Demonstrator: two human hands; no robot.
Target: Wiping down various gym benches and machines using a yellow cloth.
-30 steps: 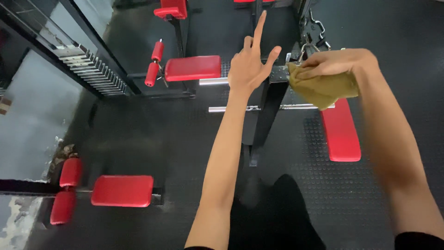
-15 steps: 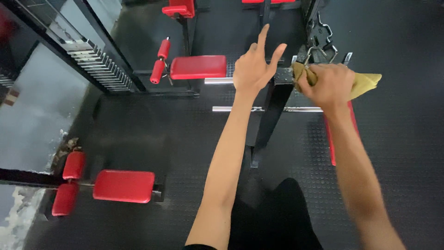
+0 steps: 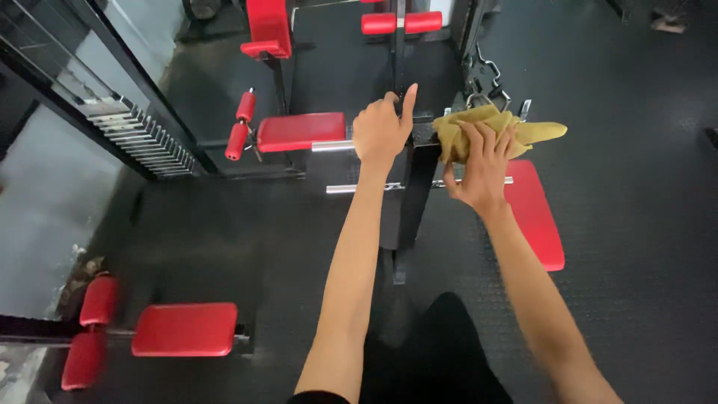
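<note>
Landmark = black steel upright of the gym machine, centre frame. Left to right:

- Far left of the upright: weight stack, angled plates in a black frame.
- Lower left, well apart from it: red pad with two red rollers just beside its left end.
- Left of the upright, near it: red seat pad, two small red rollers at its left end, chrome bar running from under the pad toward the upright.
- Left hand sits at the top of the upright, on its left side. Fingers curled in, index finger sticking straight up. Looks to be touching the top of the frame; contact itself is hidden by the hand.
- Yellow cloth is at the top of the upright, right side, bunched against the metal there, a loose corner trailing off to the right.
- Right hand is just right of the upright, fingers spread over the cloth and gripping it from below.
- Right of the upright: long red bench pad, partly behind the right wrist.
- Below everything: black rubber floor, studded texture.
</note>
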